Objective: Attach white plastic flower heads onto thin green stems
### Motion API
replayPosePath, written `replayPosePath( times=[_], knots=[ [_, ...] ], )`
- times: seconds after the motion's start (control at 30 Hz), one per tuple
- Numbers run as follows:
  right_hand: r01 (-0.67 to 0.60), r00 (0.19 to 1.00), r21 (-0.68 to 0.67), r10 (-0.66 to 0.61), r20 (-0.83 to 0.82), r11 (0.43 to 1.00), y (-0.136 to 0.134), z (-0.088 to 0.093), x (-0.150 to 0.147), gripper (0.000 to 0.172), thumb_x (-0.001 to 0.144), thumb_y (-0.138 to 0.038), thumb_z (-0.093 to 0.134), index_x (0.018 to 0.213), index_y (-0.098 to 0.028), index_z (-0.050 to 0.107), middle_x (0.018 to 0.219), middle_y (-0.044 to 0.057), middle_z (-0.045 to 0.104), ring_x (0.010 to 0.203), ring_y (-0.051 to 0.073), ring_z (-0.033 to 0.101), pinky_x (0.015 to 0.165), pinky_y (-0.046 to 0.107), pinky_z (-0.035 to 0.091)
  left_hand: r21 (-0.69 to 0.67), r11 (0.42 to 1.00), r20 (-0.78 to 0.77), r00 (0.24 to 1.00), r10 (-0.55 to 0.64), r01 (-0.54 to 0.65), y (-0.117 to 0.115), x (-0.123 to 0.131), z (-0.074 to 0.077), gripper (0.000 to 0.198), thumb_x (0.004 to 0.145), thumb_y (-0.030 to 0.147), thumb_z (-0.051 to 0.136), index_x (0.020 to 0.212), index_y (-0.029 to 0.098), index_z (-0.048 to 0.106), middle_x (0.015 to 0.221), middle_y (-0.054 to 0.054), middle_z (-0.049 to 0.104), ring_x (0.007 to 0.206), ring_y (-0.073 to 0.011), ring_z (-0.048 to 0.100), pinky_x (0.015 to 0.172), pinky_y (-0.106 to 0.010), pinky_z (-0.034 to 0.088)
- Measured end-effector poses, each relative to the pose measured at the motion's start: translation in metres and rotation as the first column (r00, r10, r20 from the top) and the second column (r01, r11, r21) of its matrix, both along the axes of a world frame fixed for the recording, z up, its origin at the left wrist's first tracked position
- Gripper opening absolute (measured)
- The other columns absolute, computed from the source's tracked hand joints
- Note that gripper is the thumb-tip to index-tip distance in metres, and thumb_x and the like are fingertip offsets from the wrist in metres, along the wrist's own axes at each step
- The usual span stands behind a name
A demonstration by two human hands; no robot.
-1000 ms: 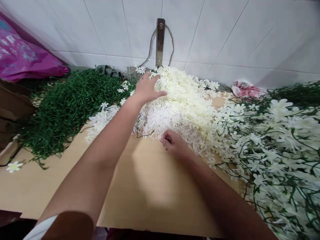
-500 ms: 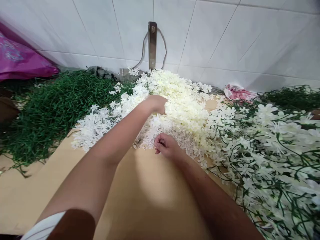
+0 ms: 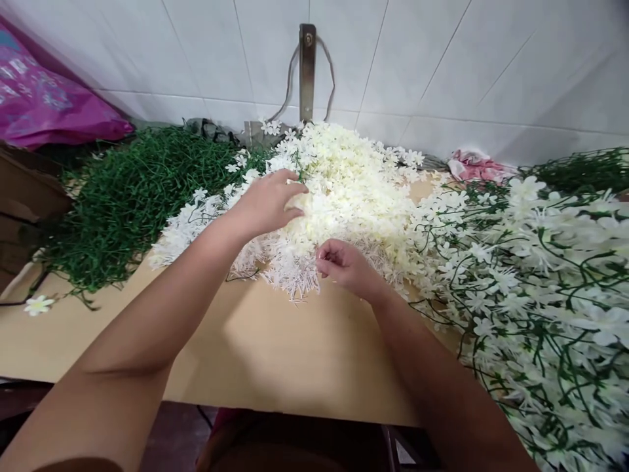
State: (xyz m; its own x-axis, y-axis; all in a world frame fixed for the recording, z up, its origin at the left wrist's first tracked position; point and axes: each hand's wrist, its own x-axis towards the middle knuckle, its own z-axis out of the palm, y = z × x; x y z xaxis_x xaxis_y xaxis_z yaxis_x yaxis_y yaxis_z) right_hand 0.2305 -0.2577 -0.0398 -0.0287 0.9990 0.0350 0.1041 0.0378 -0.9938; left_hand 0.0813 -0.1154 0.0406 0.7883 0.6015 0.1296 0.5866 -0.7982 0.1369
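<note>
My left hand [image 3: 271,202] reaches over the left side of a heap of loose white and cream artificial flower heads [image 3: 361,190]. Its fingers are spread, and I see nothing held in them. My right hand [image 3: 348,267] is at the front of the heap with thumb and fingers pinched together; anything between them is hidden or too small to make out. Just left of that hand lies a pile of thin white stamen-like pieces [image 3: 293,272]. Under the heap is a tan board-like tabletop [image 3: 289,354].
Green plastic stems [image 3: 122,196] pile up on the left, with a single flower [image 3: 38,305] near them. Stemmed white flowers [image 3: 535,314] fill the right side. Behind stand a tiled wall [image 3: 417,59] with a metal bracket [image 3: 307,72], a magenta bag [image 3: 59,105] and pink-white cloth [image 3: 476,167].
My left hand has drawn back leftward out of the flower heap, and its fingers have spread. My right hand stays pinched, a little further forward and right. The view has shifted, showing the table's front edge.
</note>
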Motion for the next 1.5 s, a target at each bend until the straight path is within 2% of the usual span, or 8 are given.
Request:
replayPosePath(
  times=[0.23,0.43,0.57,0.7,0.83,1.17,1.37,1.5],
  knots=[
    [0.204,0.970,0.056,-0.194,-0.144,0.977,-0.003,-0.004,0.008,0.037,0.068,-0.046,0.075,0.070,-0.020,0.050,0.060,-0.005,0.055,0.054,0.007,0.050,0.054,0.024,0.043,0.067,0.986,0.246,0.960,0.134,-0.155,-0.010,-0.023,-0.006,0.018,0.087,0.022,0.054,0.089,0.020,0.072,0.098,-0.007,0.069,0.096,-0.0238,0.060,0.088,-0.040,0.039],
    [0.276,0.950,0.083,-0.259,-0.172,0.957,-0.006,-0.002,0.001,0.039,0.067,-0.048,0.078,0.069,-0.020,0.051,0.058,-0.006,0.054,0.051,0.006,0.049,0.051,0.023,0.043,0.094,0.941,0.405,0.876,0.263,-0.326,-0.016,-0.036,-0.010,0.016,0.086,0.025,0.058,0.085,0.020,0.073,0.102,-0.009,0.066,0.105,-0.0287,0.056,0.086,-0.043,0.036],
    [0.287,0.938,0.099,-0.258,-0.232,0.953,-0.006,0.006,-0.008,0.038,0.067,-0.047,0.079,0.070,-0.019,0.053,0.055,-0.007,0.055,0.049,0.006,0.049,0.049,0.022,0.042,-0.291,0.925,0.545,0.752,0.371,-0.245,-0.025,-0.039,-0.016,0.008,0.079,0.019,0.064,0.076,0.017,0.071,0.076,-0.003,0.065,0.076,-0.0164,0.056,0.074,-0.034,0.040],
    [0.249,0.897,0.037,-0.216,-0.385,0.968,0.001,0.013,-0.020,0.041,0.060,-0.048,0.084,0.067,-0.020,0.055,0.054,-0.006,0.059,0.048,0.006,0.052,0.047,0.021,0.044,-0.806,0.582,0.527,0.581,0.620,0.110,-0.041,-0.039,-0.026,0.007,0.072,0.019,0.071,0.077,0.015,0.069,0.067,0.001,0.062,0.060,-0.0081,0.053,0.061,-0.023,0.041],
    [0.260,0.820,-0.076,-0.261,-0.509,0.963,0.009,0.012,-0.031,0.045,0.047,-0.044,0.090,0.066,-0.019,0.058,0.062,-0.005,0.065,0.057,0.008,0.060,0.052,0.021,0.049,-0.905,0.283,0.413,0.497,0.764,0.317,-0.057,-0.036,-0.037,0.023,0.059,0.020,0.082,0.078,0.015,0.070,0.065,0.002,0.063,0.058,-0.0063,0.057,0.056,-0.019,0.041],
    [0.452,0.891,0.324,-0.433,-0.134,0.831,-0.004,0.012,-0.043,0.015,0.077,-0.031,0.071,0.077,-0.022,0.059,0.073,-0.002,0.062,0.066,0.010,0.057,0.062,0.026,0.051,-0.886,0.407,0.462,0.488,0.741,0.220,-0.073,-0.027,-0.049,0.009,0.070,0.015,0.071,0.075,0.015,0.064,0.058,0.004,0.060,0.054,-0.0067,0.057,0.052,-0.018,0.042],
    [0.345,0.850,0.596,-0.511,0.129,0.725,-0.009,0.003,-0.051,0.008,0.085,-0.018,0.061,0.080,-0.022,0.058,0.081,0.001,0.067,0.076,0.013,0.063,0.073,0.031,0.055,-0.929,0.048,0.228,0.466,0.855,0.366,-0.081,-0.027,-0.044,0.011,0.076,0.010,0.062,0.086,0.016,0.063,0.056,0.004,0.059,0.048,-0.0050,0.055,0.049,-0.016,0.042],
    [0.327,0.806,0.683,-0.570,0.159,0.653,-0.005,-0.002,-0.049,0.010,0.085,-0.014,0.060,0.079,-0.022,0.058,0.085,0.003,0.066,0.083,0.015,0.064,0.074,0.032,0.056,-0.913,-0.069,0.137,0.463,0.876,0.401,-0.085,-0.024,-0.045,0.007,0.079,0.009,0.059,0.080,0.016,0.057,0.059,0.003,0.061,0.049,-0.0058,0.056,0.048,-0.017,0.042]
  ],
)
